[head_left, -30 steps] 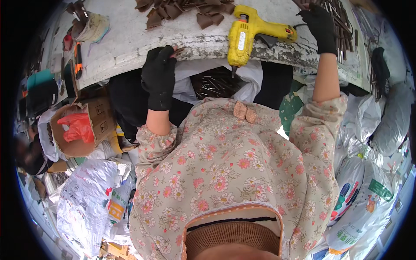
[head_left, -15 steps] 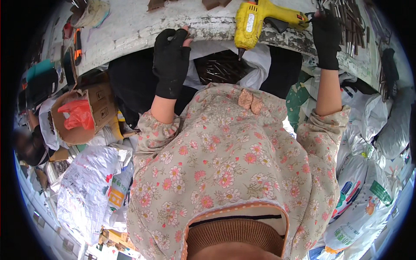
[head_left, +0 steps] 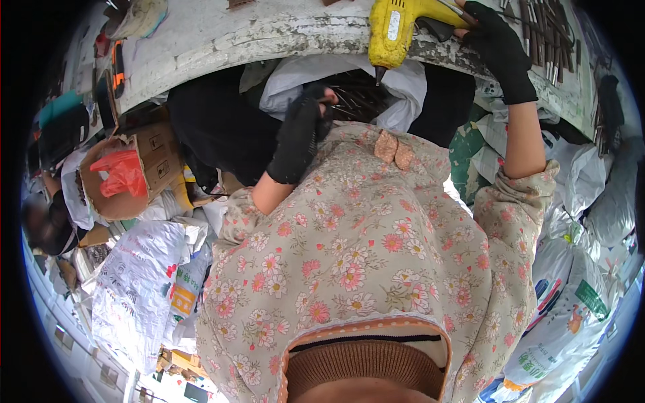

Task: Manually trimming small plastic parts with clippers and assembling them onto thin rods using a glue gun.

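My left hand (head_left: 301, 131), in a black fingerless glove, is at the left side of an open white bag (head_left: 281, 89) on my lap. Its fingers are curled together; what they hold, if anything, I cannot make out. Inside the bag lie many thin dark rods (head_left: 359, 101). On the bench, my gloved right hand (head_left: 500, 50) pinches a thin rod (head_left: 455, 9) with a pale end. This hand is beside the handle of a yellow glue gun (head_left: 391, 32), whose dark nozzle points toward me over the bench edge.
Brown and silver rods (head_left: 547, 40) lie in a pile at the bench's right. An orange-and-black cutter (head_left: 118, 70) is at the left. Below stand a cardboard box (head_left: 158, 158) with a red plastic bag (head_left: 121, 176) and stuffed white sacks (head_left: 138, 289).
My left hand has come down off the bench edge and right, to the bag. My right hand has turned inward toward the glue gun, and a thin rod now shows in its fingers.
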`<state>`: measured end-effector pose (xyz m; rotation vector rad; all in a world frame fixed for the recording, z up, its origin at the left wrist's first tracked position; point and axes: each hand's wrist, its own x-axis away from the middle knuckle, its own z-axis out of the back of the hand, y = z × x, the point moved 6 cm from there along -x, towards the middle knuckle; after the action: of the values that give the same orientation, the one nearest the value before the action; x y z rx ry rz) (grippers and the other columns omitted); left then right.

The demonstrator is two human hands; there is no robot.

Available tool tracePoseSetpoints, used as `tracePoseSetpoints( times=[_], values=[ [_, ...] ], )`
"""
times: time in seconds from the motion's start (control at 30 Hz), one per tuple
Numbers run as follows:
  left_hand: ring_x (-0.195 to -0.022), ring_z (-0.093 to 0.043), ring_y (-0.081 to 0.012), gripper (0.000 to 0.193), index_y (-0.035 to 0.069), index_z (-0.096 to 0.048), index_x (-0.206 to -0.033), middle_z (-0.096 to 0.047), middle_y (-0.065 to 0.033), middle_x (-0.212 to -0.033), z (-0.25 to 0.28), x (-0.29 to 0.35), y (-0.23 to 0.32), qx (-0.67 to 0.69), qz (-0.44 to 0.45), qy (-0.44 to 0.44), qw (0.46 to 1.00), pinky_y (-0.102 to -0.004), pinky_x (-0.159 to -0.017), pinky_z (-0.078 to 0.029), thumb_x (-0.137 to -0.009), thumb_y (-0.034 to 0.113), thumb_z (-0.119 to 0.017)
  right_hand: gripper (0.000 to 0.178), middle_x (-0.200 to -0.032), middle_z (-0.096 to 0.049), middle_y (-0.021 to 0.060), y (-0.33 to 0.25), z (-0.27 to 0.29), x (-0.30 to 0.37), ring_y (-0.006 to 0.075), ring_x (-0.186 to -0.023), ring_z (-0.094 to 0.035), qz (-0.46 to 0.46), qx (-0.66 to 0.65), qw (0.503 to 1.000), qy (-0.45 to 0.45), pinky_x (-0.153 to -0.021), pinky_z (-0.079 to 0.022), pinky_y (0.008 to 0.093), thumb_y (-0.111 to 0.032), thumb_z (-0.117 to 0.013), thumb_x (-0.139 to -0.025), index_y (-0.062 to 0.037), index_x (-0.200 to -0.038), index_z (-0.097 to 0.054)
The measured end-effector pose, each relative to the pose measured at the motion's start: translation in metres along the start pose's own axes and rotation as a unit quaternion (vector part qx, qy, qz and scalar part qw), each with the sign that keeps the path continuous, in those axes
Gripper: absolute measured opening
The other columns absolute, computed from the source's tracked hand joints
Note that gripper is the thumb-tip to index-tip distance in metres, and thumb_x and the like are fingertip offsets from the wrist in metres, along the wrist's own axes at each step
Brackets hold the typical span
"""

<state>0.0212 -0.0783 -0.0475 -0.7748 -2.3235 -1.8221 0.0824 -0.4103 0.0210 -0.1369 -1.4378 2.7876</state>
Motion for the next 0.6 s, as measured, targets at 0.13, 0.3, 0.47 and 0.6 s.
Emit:
tracePoseSetpoints(
  times=[0.13, 0.3, 0.47, 0.6],
  values=[
    [-0.07, -0.043, -0.0056, 0.029, 0.004, -0.051, -0.104, -0.05, -0.0012, -0.092, -0.019, 0.009, -0.019, 0.203, 0.125, -0.078, 0.968, -0.0191, -0.056, -0.035, -0.087, 0.027, -0.044, 0.046, -0.112, -0.054, 0.0101, -0.006, -0.006, -0.002, 0.0166, -0.098, -0.055, -0.035, -0.01, 0.999, 0.007, -0.08, -0.049, 0.029, 0.005, -0.067, -0.07, -0.0019, -0.113, -0.052],
    [-0.058, -0.041, -0.0045, 0.028, 0.006, -0.053, -0.105, -0.053, -0.0002, -0.079, -0.023, 0.007, -0.021, 0.231, 0.136, -0.036, 0.963, -0.0195, -0.052, -0.035, -0.09, 0.027, -0.043, 0.049, -0.109, -0.056, 0.0121, -0.01, -0.006, -0.006, 0.0209, -0.097, -0.056, 0.088, 0.133, 0.986, 0.041, -0.082, -0.047, 0.0306, -0.001, -0.072, -0.067, -0.0032, -0.113, -0.054],
    [-0.069, -0.049, -0.0065, 0.027, 0.005, -0.05, -0.111, -0.058, -0.0035, -0.089, -0.024, 0.005, 0.004, 0.037, 0.054, -0.021, 0.998, -0.0206, -0.061, -0.04, -0.088, 0.019, -0.049, 0.055, -0.112, -0.054, 0.0146, -0.027, -0.005, 0.0, 0.0242, -0.1, -0.055, 0.137, 0.262, 0.955, 0.026, -0.086, -0.045, 0.0315, -0.008, -0.074, -0.067, -0.0033, -0.116, -0.051],
    [-0.081, -0.051, -0.0058, 0.028, 0.002, -0.049, -0.112, -0.058, -0.0039, -0.097, -0.041, 0.003, 0.023, -0.026, 0.0, -0.025, 0.999, -0.0204, -0.068, -0.04, -0.089, 0.016, -0.049, 0.065, -0.117, -0.052, 0.017, -0.033, -0.015, 0.011, 0.0267, -0.108, -0.051, 0.021, -0.02, 1.0, 0.009, -0.091, -0.041, 0.0325, -0.021, -0.076, -0.067, -0.0004, -0.121, -0.046]
  ],
)
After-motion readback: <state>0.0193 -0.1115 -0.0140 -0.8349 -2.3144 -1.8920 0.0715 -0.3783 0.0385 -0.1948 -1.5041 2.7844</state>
